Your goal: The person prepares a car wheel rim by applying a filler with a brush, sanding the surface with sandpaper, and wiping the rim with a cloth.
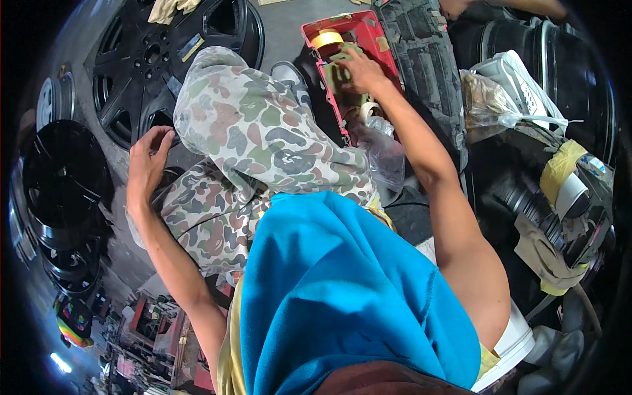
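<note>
At the top centre my right hand (pixel 360 71) reaches into a red open box (pixel 337 124). Its fingers are spread over a dull green, cloth-like piece (pixel 350 50) and seem to touch it without closing on it. Beside them in the box sits a yellow roll of tape (pixel 327 39). A paler ring-shaped roll (pixel 368 110) and a clear plastic bag (pixel 385 158) lie at the box's near end. On the left, my left hand (pixel 150 161) hangs by my camouflage-trousered knee, fingers loosely bent, thumb apart, nothing visible in it.
A large black wheel rim (pixel 146 82) lies ahead on the left, with a small sanding-block-like piece (pixel 191 48) on it. More black rims (pixel 62 178) stand at far left. A dark case lid (pixel 421 66) adjoins the box. Another person's arm (pixel 526 5) shows at top right.
</note>
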`<state>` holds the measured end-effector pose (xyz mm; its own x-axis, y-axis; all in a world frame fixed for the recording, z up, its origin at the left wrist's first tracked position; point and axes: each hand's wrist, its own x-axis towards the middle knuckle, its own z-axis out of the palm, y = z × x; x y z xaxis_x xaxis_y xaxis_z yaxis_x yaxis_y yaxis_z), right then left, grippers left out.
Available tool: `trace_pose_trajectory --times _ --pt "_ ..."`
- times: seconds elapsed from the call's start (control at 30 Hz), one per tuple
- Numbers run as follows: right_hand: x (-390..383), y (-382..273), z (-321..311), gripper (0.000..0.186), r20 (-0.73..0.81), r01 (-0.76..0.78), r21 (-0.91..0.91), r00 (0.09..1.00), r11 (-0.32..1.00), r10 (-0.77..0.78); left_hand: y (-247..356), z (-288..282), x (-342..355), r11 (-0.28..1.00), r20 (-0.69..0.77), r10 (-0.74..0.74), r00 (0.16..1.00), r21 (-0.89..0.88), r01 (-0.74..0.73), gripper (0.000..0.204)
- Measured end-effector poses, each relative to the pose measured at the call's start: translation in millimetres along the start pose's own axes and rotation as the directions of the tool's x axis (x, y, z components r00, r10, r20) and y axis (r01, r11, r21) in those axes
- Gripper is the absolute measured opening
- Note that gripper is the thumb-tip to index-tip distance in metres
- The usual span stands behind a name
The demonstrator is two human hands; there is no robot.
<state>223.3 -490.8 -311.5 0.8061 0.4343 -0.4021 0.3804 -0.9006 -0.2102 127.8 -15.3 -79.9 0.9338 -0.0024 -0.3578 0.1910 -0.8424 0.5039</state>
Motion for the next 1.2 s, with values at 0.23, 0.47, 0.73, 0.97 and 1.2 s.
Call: trace_pose_trajectory --times 0.23,0.47,0.73,0.97,1.2 --pt "-3 -7 37 0.089 0.021 0.109 0.046 0.994 0.993 -0.110 7 -1 1 0.995 0.054 -0.096 0.994 -0.017 0.097 0.027" --pt "-31 3 48 0.036 0.063 0.008 -0.127 0.998 0.992 0.000 2 1 1 0.998 0.039 -0.063 0.997 -0.025 0.064 0.027" --pt "-137 6 -42 0.027 0.297 -0.231 -0.152 0.917 0.961 0.267 -15 3 -3 0.992 0.072 -0.112 0.991 -0.057 0.117 0.028" --pt "-147 17 -13 0.036 0.255 -0.301 -0.129 0.911 0.945 0.325 -9 1 2 0.995 0.076 -0.096 0.992 -0.003 0.096 0.030" --pt "-152 10 -4 0.038 0.246 -0.230 -0.188 0.930 0.955 0.272 -12 1 1 0.991 0.099 -0.136 0.986 0.009 0.136 0.030"
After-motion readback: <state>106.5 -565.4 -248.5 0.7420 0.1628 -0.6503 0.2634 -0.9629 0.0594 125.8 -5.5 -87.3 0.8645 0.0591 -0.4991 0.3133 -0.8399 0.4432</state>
